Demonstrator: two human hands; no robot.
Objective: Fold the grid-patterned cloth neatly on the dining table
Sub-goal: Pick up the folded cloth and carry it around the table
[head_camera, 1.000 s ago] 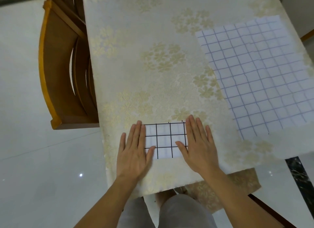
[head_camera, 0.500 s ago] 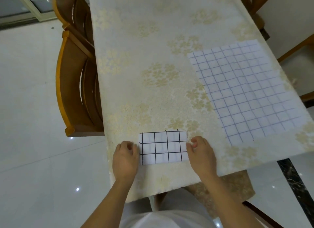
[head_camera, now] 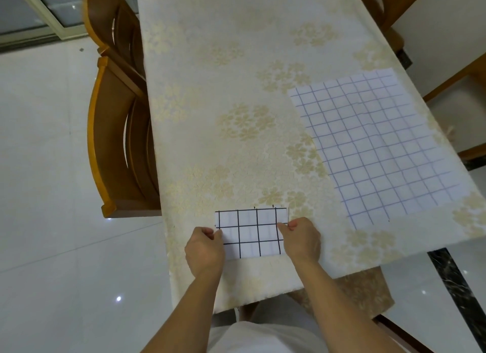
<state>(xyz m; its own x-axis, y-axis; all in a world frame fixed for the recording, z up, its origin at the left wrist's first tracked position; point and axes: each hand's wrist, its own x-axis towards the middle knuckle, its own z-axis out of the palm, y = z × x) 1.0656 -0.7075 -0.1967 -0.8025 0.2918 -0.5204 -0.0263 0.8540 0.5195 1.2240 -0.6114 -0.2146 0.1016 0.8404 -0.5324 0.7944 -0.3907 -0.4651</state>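
- Hands have gone from lying flat with fingers spread on the cloth a second ago to curling at its short ends.
- Left hand (head_camera: pixel 204 250) now pinches the left edge of the folded grid-patterned cloth (head_camera: pixel 251 233); right hand (head_camera: pixel 302 241) pinches the right edge, thumb and fingers pressed together on the fabric.
- Whether the cloth is lifted off the dining table (head_camera: pixel 236 63) or only gripped is hard to tell from this angle.
- Cloth sits low in the frame, just left of centre, near the table's front edge, a small rectangle showing a few bold squares.
- Judgement: smoothing looks finished, and the grip suggests either one more fold or picking the packet up; the task seems close to done.
- Second gridded sheet (head_camera: pixel 381 147) lies flat at the right of the frame, well apart; a wooden chair (head_camera: pixel 115 142) stands at the left.
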